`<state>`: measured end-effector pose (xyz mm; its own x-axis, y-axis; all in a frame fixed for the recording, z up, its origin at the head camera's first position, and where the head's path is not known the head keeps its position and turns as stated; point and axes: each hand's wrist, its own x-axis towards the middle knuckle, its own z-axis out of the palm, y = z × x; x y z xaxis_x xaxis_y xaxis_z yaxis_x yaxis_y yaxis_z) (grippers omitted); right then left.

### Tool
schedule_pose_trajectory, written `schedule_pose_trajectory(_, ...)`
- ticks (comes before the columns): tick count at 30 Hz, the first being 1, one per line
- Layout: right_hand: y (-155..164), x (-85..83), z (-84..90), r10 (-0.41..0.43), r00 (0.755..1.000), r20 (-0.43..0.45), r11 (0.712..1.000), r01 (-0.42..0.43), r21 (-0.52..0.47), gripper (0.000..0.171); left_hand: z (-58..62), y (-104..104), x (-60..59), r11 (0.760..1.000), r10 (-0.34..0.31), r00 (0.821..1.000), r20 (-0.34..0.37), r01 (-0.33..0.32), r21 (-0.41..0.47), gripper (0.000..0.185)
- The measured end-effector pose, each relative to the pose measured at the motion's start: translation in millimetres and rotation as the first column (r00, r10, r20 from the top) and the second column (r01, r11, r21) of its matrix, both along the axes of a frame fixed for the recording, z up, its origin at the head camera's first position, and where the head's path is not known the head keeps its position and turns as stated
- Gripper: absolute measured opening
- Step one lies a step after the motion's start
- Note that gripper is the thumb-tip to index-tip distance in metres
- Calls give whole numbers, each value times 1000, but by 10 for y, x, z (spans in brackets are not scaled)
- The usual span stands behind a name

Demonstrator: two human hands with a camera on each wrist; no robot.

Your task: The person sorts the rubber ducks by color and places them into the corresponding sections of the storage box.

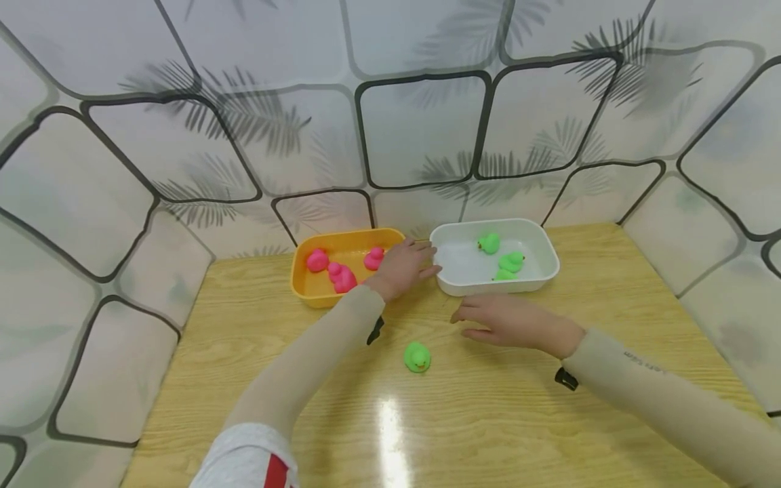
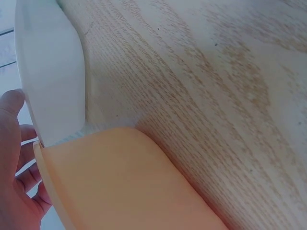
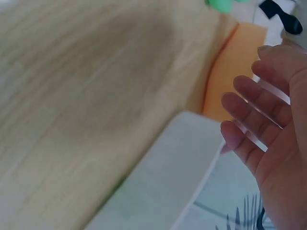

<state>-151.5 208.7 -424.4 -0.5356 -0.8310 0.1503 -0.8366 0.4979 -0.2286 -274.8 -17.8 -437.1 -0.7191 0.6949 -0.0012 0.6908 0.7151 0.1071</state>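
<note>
An orange tray (image 1: 312,295) holding three pink ducks (image 1: 343,277) stands beside a white tray (image 1: 488,287) holding three green ducks (image 1: 511,261). My left hand (image 1: 407,266) hovers over the orange tray's right end. Its fingers are relaxed, reach toward the white tray's rim and hold nothing. My right hand (image 1: 497,318) floats just above the table in front of the white tray, with its fingers loosely spread and pointing left. One green duck (image 1: 417,357) stands alone on the table, nearer to me and between my arms. In the wrist views, the left hand (image 2: 14,191) and the right hand (image 3: 268,120) hold nothing.
The wooden table (image 1: 549,420) is walled in on three sides by a patterned white backdrop (image 1: 421,129). The two trays stand side by side at the table's far edge. The left wrist view shows the white tray (image 2: 53,72) and the orange tray (image 2: 120,182) almost touching.
</note>
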Motion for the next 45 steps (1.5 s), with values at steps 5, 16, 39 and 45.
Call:
schedule_pose_trajectory(5,-65,33,-130,9,1000,25,1000,-10,26,21,-3,5,-5,1000,-7,1000,-1,7,10,56)
schedule_pose_trajectory(16,-270,117,-183,37,998,51,998,-40,53,28,1,11,1,1000,9,1000,7,-9,-12,57)
schedule_pose_trajectory(39,-556,168,-294,94,992,85,991,-101,85,44,1,10,-1,1000,-14,999,-39,13,-16,55)
schedule_pose_trajectory(45,-557,181,-318,96,992,85,989,-105,104,41,-13,16,-7,1000,-14,999,-34,14,-17,55)
